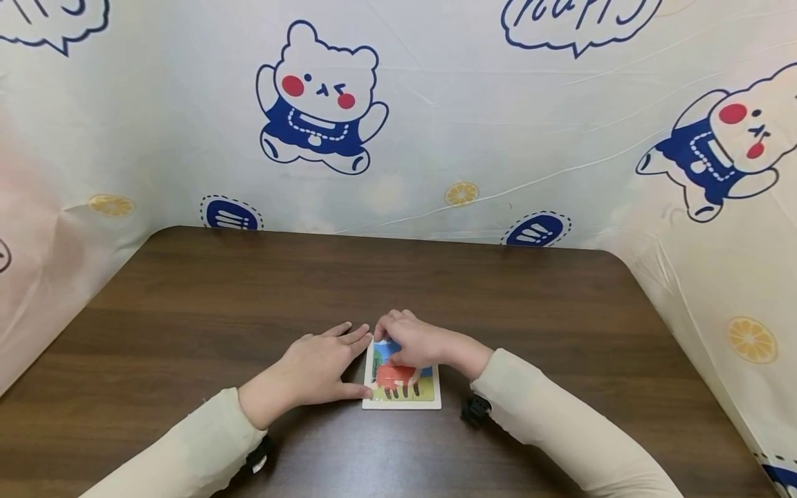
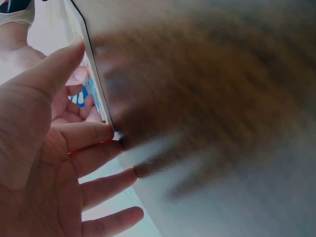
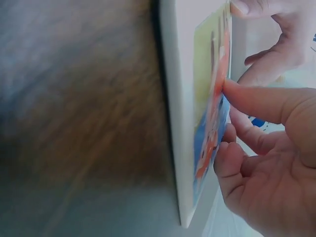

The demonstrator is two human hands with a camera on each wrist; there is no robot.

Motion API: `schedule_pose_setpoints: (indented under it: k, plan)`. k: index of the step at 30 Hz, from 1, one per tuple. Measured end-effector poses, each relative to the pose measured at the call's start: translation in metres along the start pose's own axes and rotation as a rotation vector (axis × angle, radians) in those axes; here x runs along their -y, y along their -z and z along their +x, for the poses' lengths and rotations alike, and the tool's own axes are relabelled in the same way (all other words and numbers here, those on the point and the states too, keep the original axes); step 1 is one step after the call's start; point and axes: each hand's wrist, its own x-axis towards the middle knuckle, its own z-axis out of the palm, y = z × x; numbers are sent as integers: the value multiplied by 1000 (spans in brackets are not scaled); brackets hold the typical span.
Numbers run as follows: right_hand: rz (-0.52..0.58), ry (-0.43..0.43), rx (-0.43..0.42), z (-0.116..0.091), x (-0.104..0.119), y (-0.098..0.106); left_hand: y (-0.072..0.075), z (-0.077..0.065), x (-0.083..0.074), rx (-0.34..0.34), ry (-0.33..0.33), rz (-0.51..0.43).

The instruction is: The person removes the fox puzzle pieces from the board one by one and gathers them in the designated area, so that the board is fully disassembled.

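Your right grip (image 1: 423, 344) bends thumb and fingertips onto the picture board (image 1: 427, 393), flat on the desk (image 1: 249, 290); whether they pinch, I can't tell. Work lightly, bracing its left side with your straight-fingered left grip (image 1: 314, 368). The right wrist view reveals finger undersides hidden overhead.

Picture board (image 1: 407, 380) partly hidden by right hand (image 1: 420, 344) — tabletop (image 2: 207, 98) blurred, wrist views — speech bubbles (image 1: 582, 24) cut off.
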Motion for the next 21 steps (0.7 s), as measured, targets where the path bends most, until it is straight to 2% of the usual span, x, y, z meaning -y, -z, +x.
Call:
schedule_pose_setpoints:
  k: [13, 21]
  plan:
    - [51, 82, -40, 0, -5, 1, 0, 0, 0, 1, -1, 6]
    - [155, 132, -77, 0, -9, 1, 0, 0, 0, -2, -1, 6]
